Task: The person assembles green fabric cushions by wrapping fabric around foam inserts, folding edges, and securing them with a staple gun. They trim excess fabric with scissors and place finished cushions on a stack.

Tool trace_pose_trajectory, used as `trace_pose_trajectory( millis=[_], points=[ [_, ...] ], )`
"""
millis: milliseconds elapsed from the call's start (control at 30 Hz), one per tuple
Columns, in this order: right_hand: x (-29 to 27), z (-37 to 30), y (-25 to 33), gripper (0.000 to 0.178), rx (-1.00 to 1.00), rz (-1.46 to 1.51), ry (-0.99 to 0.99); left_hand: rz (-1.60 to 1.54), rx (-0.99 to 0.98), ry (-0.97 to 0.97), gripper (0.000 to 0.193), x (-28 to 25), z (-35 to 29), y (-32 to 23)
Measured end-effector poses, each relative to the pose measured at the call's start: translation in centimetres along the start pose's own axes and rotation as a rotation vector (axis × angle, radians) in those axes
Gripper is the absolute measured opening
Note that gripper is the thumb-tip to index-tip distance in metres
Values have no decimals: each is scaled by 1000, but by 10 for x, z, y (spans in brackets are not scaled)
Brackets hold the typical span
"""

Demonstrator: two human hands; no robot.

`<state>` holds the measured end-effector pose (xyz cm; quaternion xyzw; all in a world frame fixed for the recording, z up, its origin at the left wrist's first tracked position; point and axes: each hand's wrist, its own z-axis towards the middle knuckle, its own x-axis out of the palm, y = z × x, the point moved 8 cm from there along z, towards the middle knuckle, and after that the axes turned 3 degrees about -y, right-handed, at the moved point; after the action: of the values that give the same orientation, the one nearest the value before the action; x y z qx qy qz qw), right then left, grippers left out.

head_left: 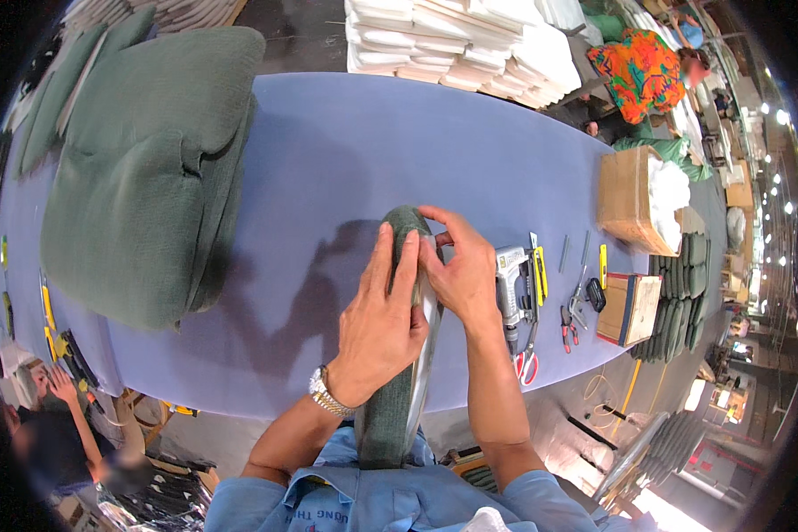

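Observation:
A dark green fabric-covered cushion [387,430] stands on its narrow edge between my body and the table, with a pale strip along its right side. My left hand [377,319] grips it from the left, two fingers stretched over the far rounded end and the thumb on the right side. A watch with a metal band circles the left wrist. My right hand [459,270] pinches the cover's edge near the same end. Just right of that hand lie a staple gun [509,279], a yellow utility knife [541,277] and red-handled scissors [528,363].
Stacked green cushions [142,204] occupy the left of the blue table [328,115]. At its right are pliers [568,330], a cardboard box [628,197] with white filling and a small wooden box [628,309]. White foam pads [443,44] stand beyond. Other people sit at lower left and upper right.

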<state>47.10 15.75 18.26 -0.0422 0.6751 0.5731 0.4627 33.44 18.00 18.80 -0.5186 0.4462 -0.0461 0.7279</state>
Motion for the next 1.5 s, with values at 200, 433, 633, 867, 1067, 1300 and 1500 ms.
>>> trace_pose_trajectory(
  millis=[200,433,633,867,1067,1300,1500],
  points=[
    [-3,11,2,18,-77,-39,-59,67,4,-144,86,1,9,-3],
    [-7,6,-6,16,-28,128,-55,-55,-52,-258,55,-6,17,25],
    [-8,1,-14,13,-120,221,-195,-269,-92,-351,31,-5,16,36],
    [-1,-6,-22,20,70,359,-416,-265,85,-549,30,15,18,12],
    [0,-29,-20,19,14,640,-488,-288,160,-477,31,7,5,5],
    [6,-39,-25,33,10,844,-479,-311,110,-383,30,11,-18,2],
    [13,-20,-40,30,-25,944,-436,-275,115,-321,29,21,-3,2]
  ],
)
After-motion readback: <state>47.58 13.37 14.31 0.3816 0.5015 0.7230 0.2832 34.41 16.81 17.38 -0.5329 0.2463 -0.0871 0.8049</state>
